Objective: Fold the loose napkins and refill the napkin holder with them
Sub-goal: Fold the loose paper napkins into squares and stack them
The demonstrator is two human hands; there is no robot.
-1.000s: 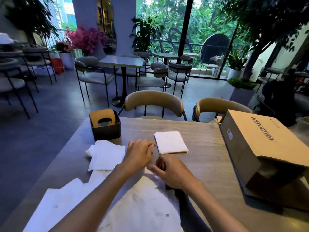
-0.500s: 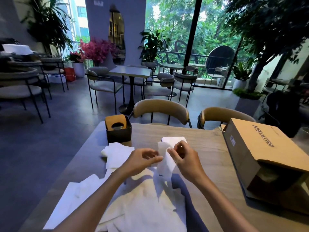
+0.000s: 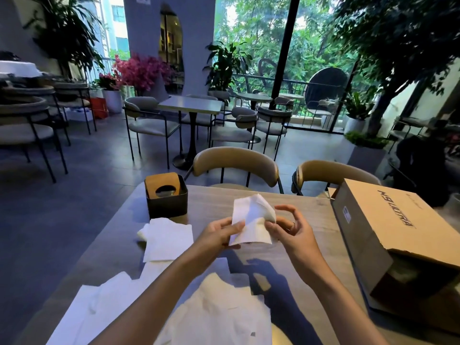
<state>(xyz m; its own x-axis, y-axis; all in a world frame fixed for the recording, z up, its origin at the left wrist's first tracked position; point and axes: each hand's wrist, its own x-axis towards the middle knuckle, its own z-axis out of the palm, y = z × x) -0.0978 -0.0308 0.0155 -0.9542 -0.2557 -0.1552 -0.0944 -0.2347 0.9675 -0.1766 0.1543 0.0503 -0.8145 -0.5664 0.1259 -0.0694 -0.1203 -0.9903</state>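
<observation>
Lifted clear of the table since half a second ago, the napkin [image 3: 252,220] now hangs in the air between both my hands, higher and more opened out than before

From where I watch, my left hand [image 3: 219,234] pinches the napkin's left edge between thumb and fingers, while my right hand [image 3: 290,229] grips its right side with thumb and forefinger, the other fingers spread apart and curled behind; the sheet is creased and partly folded over itself, above the wooden table [image 3: 311,220]. Just left of my left hand lies a small stack of white napkins [image 3: 168,239], and the dark napkin holder [image 3: 166,196] stands beyond it near the far edge. More loose napkins [image 3: 214,312] lie spread under my forearms, and a cardboard box [image 3: 403,232] lies at the right
</observation>
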